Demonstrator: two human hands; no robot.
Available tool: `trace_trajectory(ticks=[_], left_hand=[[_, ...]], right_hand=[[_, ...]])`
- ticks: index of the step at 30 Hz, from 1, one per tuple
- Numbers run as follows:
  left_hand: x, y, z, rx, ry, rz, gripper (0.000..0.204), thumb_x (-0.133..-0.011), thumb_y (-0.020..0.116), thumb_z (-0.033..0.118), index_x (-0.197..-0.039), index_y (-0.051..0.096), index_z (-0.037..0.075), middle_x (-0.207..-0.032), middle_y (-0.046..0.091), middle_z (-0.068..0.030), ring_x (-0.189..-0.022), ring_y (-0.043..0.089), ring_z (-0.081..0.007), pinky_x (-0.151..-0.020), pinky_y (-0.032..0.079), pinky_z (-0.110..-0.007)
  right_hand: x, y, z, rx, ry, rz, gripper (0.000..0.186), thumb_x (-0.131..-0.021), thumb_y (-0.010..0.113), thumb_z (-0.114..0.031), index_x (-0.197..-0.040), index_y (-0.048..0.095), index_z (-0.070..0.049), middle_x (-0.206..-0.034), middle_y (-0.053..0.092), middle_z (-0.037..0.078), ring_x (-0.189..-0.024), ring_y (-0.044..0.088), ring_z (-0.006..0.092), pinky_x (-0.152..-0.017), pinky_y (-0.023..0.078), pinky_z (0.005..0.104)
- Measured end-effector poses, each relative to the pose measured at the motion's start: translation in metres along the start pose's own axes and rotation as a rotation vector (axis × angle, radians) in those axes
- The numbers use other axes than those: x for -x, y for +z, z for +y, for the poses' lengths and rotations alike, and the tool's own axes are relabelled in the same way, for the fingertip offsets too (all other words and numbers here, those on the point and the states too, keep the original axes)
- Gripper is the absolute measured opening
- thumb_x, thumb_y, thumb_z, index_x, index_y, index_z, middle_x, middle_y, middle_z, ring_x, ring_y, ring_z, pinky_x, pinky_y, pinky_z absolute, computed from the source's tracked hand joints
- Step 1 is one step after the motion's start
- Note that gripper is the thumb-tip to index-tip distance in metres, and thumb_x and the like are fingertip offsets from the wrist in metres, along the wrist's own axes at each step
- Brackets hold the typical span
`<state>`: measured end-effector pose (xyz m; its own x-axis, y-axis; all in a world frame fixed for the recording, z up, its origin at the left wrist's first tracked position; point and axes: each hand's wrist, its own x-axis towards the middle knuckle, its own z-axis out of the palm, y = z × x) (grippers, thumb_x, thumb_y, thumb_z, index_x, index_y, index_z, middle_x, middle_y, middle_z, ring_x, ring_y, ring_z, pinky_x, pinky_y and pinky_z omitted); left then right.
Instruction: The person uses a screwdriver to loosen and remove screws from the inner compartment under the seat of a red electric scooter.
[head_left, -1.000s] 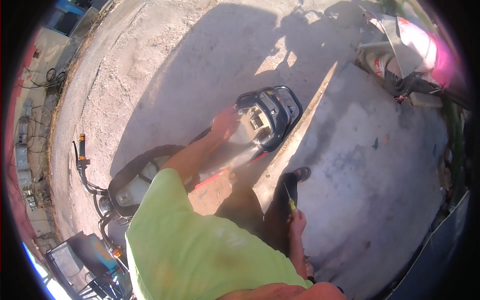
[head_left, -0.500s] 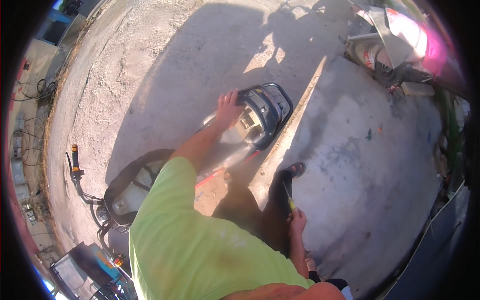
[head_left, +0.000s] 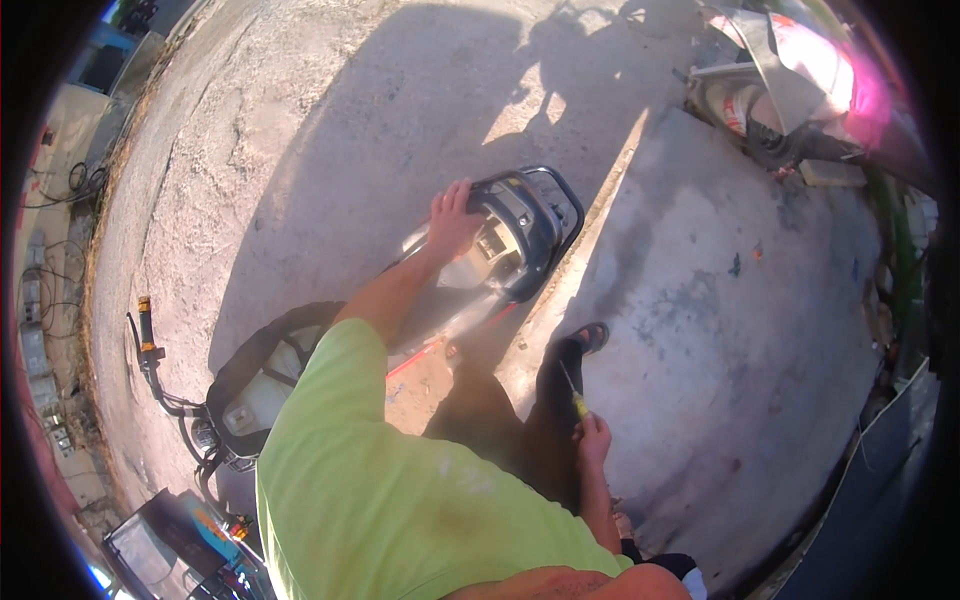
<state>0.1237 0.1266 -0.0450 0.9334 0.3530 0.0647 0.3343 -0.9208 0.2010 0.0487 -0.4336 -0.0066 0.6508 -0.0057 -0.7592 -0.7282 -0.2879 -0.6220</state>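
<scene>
A motorbike stands to my left: its black handlebar with orange grips, its dark front body, and its rear section with a black grab rail and a pale exposed inner part. My left hand rests with fingers extended on the left side of that rear section. My right hand is closed on a screwdriver with a yellow handle, held low beside my dark-clad leg, its shaft pointing up and left.
My sandalled foot is on the concrete ground. Piled sheeting and pink-white items lie at the upper right. Cables run along the wall on the left. A dark panel borders the lower right.
My left hand has moved up onto the rear section's upper left edge, fingers now plainly extended. The view has shifted slightly; my right hand still holds the screwdriver.
</scene>
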Motion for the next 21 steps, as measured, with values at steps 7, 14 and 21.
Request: trace_trajectory(ticks=[7, 14, 21], left_hand=[[-0.002, 0.002, -0.001, -0.020, 0.012, 0.048, 0.017, -0.089, 0.075, 0.031, -0.104, 0.082, 0.027, -0.173, 0.032, -0.0220, -0.161, 0.027, -0.0437, -0.126, 0.023, -0.064], [-0.002, 0.001, -0.016, 0.050, 0.135, 0.120, 0.018, -0.085, 0.082, 0.030, -0.102, 0.082, 0.024, -0.170, 0.034, -0.0236, -0.159, 0.029, -0.0447, -0.123, 0.028, -0.063], [-0.001, 0.010, -0.012, -0.030, 0.101, 0.140, 0.019, -0.085, 0.082, 0.029, -0.103, 0.082, 0.024, -0.171, 0.033, -0.0243, -0.158, 0.030, -0.0448, -0.122, 0.030, -0.063]], right_hand=[[0.001, 0.007, -0.004, -0.020, 0.003, -0.036, 0.029, -0.111, 0.062, -0.024, -0.123, 0.068, 0.002, -0.082, 0.065, 0.004, -0.060, 0.056, 0.0108, -0.054, 0.046, 0.0253], [-0.003, 0.009, 0.006, -0.004, 0.011, -0.019, 0.028, -0.110, 0.064, -0.023, -0.124, 0.067, 0.001, -0.082, 0.065, 0.005, -0.060, 0.056, 0.0104, -0.053, 0.046, 0.0251], [-0.002, 0.020, -0.004, 0.022, 0.040, -0.023, 0.030, -0.110, 0.065, -0.024, -0.126, 0.068, 0.001, -0.083, 0.065, 0.005, -0.061, 0.056, 0.0106, -0.053, 0.046, 0.0250]])
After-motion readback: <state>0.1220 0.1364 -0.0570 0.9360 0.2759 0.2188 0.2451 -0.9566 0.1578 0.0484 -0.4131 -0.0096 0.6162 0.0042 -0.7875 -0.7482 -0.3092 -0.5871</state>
